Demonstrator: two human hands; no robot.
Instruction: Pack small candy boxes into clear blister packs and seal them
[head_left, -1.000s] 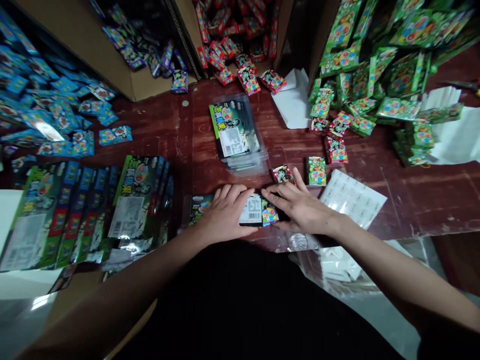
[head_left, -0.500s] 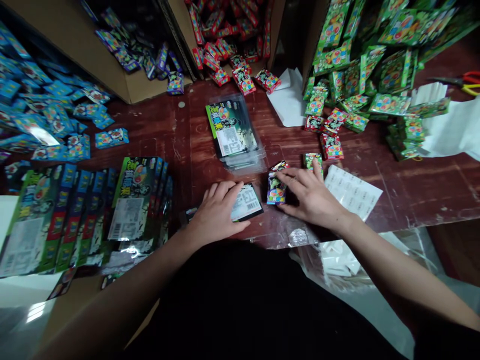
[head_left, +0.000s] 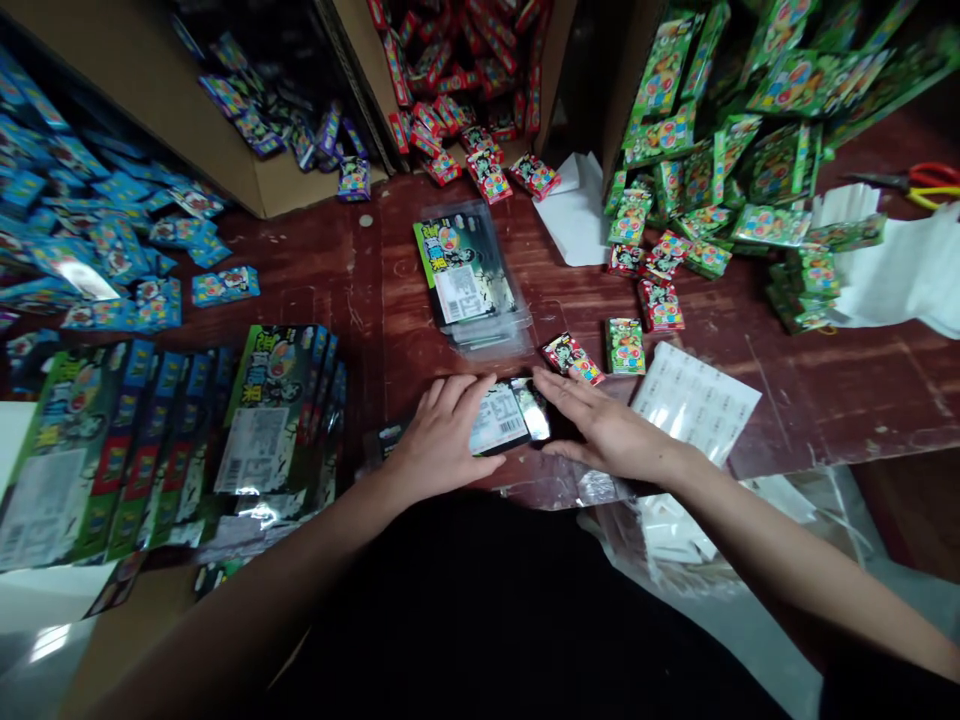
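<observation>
Labelled packet (head_left: 498,418) — under left fingers (head_left: 459,396)

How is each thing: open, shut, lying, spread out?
Flat dark labelled pack: lying, partly covered
Left hand: spread over that pack
Right hand: fingers extended
Brown cardboard box of little red boxes: open
Small green rectangular carton: lying
White rectangular printed sheet: lying flat
Metal red-and-yellow-handled tool: can't tell if open
</observation>
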